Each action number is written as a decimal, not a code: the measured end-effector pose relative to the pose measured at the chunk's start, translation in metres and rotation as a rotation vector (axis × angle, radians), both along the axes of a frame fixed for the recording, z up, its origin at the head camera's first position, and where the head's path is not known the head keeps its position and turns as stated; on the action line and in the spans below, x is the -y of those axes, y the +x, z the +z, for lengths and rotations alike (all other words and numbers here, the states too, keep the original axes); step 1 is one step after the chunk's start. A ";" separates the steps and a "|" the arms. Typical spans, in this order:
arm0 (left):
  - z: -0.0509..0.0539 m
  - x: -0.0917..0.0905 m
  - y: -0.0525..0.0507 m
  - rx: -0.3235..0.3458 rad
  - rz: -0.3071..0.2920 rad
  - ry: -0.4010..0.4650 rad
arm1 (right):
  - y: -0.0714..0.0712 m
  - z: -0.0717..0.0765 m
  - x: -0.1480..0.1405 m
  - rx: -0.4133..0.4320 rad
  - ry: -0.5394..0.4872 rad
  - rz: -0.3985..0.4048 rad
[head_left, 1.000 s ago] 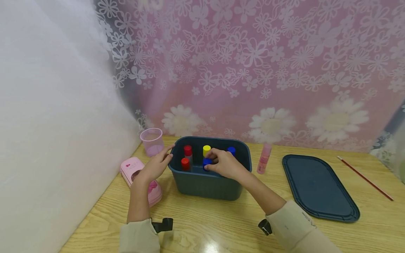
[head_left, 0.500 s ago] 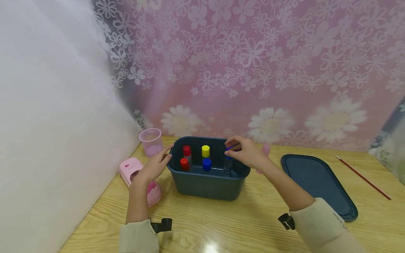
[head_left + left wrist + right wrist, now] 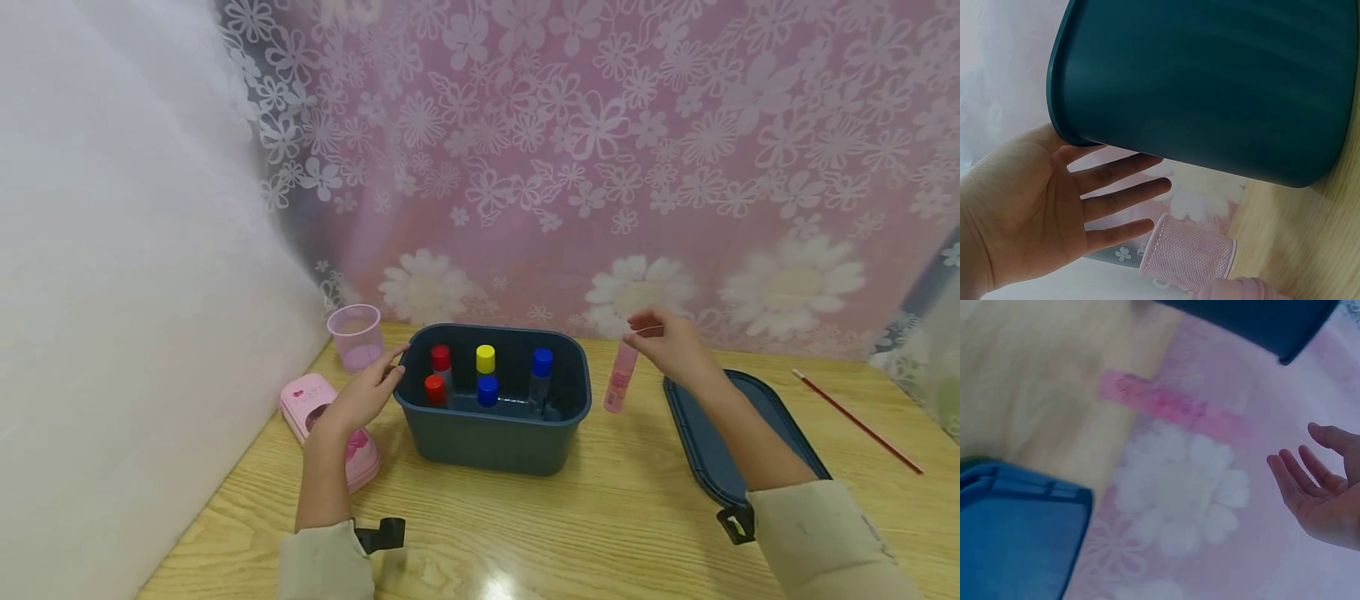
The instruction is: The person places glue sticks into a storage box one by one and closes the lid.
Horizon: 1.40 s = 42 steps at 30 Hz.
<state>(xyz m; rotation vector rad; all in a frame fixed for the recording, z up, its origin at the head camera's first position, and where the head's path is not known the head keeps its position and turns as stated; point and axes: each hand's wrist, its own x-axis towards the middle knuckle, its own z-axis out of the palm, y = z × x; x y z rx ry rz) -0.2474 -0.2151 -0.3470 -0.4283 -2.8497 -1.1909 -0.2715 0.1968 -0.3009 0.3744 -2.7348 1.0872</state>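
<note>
A dark teal plastic bin (image 3: 487, 446) stands on the wooden table. My left hand (image 3: 363, 400) touches its left rim; in the left wrist view most of its fingers (image 3: 1129, 200) are straight and spread under the rim. Upright inside the bin are small bottles with caps: two red caps (image 3: 441, 357), one yellow cap (image 3: 485, 358) and two blue caps (image 3: 542, 362). To the right of the bin stands a slim pink bottle (image 3: 619, 385). My right hand (image 3: 671, 348) hovers by its top, fingers loosely bent; the right wrist view has a gap between hand and bottle.
Flat on the table at right lies a dark teal lid (image 3: 712, 450), partly under my right forearm. Beyond it is a thin red stick (image 3: 858, 421). At left are a pink case (image 3: 307, 396) and a pink mesh cup (image 3: 357, 340). A flowered curtain (image 3: 570, 167) hangs behind.
My right hand has left the blue-capped bottles in the bin and moved right to above the pink bottle. Both blue-capped bottles remain inside. The left hand has stayed at the rim.
</note>
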 end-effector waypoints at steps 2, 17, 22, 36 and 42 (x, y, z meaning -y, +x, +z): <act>0.000 0.001 0.000 -0.006 -0.002 -0.003 | -0.003 -0.008 -0.005 -0.025 0.012 -0.023; -0.001 0.001 0.000 0.001 -0.006 0.013 | -0.017 -0.068 -0.008 -0.101 -0.082 -0.090; -0.001 0.001 0.000 -0.001 -0.006 0.012 | -0.014 -0.069 -0.007 -0.122 -0.074 -0.101; 0.000 0.000 0.001 0.004 -0.009 0.016 | 0.002 -0.031 -0.006 -0.171 -0.066 -0.052; 0.001 0.000 0.000 0.009 -0.007 0.012 | 0.014 -0.001 -0.003 -0.200 -0.109 -0.007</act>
